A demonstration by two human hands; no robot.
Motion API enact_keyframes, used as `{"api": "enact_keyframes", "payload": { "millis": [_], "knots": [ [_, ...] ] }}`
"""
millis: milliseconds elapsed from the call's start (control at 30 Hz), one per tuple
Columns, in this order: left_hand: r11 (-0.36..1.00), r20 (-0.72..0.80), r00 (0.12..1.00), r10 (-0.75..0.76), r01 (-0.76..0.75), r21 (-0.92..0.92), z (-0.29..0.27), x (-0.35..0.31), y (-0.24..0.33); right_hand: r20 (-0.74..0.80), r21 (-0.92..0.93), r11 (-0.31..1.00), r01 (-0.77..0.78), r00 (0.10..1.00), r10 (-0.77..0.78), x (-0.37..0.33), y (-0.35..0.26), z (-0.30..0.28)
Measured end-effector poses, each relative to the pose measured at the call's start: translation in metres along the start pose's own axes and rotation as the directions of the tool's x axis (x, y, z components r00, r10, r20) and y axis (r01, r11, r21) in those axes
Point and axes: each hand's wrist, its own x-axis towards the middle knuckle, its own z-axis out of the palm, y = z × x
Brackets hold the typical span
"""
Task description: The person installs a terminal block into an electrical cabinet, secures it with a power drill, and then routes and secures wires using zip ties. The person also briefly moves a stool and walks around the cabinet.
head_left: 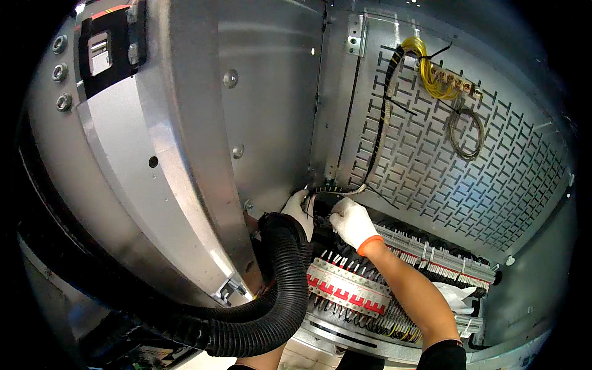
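Observation:
Both my hands wear white gloves and work deep in the corner of a metal cabinet. My left hand point(298, 213) is closed at the corner, its fingers pinching the end of a black-wrapped wire bundle point(333, 190); a thin dark tie strand hangs by its fingertips. A short way to the right, my right hand point(353, 224), with an orange glove cuff, has its fingers curled in a pinch. What sits between those fingertips is too small and dark to make out. Part of my left hand and forearm is hidden behind a thick black corrugated hose point(287, 296).
Below my hands is a row of breakers with red levers point(345, 295). Terminal strips point(431, 256) run to the right, beside a crumpled white sheet point(455, 297). A slotted back panel point(425, 160) carries yellow wires point(428, 74) and a coiled cable point(467, 134). A metal frame point(179, 160) borders the left.

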Motion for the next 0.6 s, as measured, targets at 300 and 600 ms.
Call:
{"api": "enact_keyframes", "payload": {
  "millis": [300,600],
  "knots": [
    [0.990,-0.060,0.988,0.140,-0.141,-0.001,0.034,0.000,-0.055,0.209,-0.247,0.956,-0.156,0.955,0.210,0.044,-0.057,0.017],
    [1.000,0.009,1.000,0.014,-0.014,0.011,0.001,-0.007,-0.005,0.130,-0.249,0.968,0.013,0.991,0.020,0.044,-0.029,0.040]
  ]
}}
